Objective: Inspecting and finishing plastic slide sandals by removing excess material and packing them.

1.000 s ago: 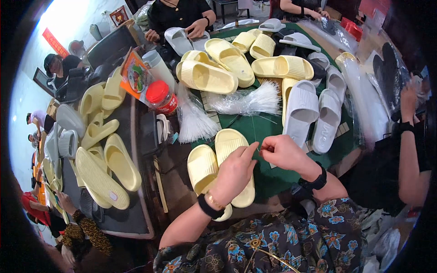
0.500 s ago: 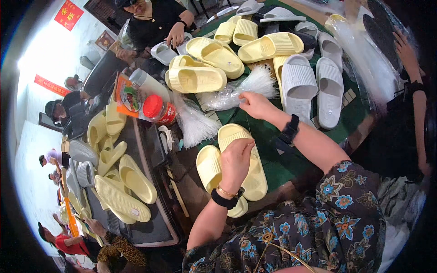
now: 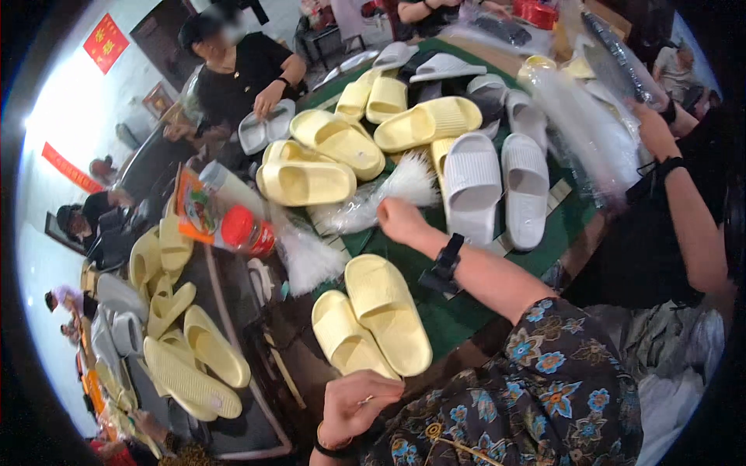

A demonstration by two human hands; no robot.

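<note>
In front of me a pair of yellow slide slippers (image 3: 386, 316) lies side by side, soles down, toes pointing away. My left hand (image 3: 357, 402) is close to their heel ends, thumb and fingers pinched together; anything between them is too small to make out. My right hand (image 3: 404, 223) is closed beside a bundle of thin white plastic strands (image 3: 408, 180) partly wrapped in clear film. Whatever its fingertips hold is hidden. A second strand bundle (image 3: 311, 256) fans out to the left, beside a red-lidded jar (image 3: 247, 231).
Yellow slippers (image 3: 307, 183) and pale grey slippers (image 3: 472, 182) crowd the green table top (image 3: 458, 314). More slippers (image 3: 186, 377) lie on a dark surface at left. Across the table a person's hand (image 3: 270, 99) touches grey slippers. At right another person's arm reaches toward clear plastic bags (image 3: 579, 128).
My left hand has drawn back from over the yellow slippers toward me, uncovering them. My right hand stays by the strand bundle, its fingers now more curled. The view has shifted.
</note>
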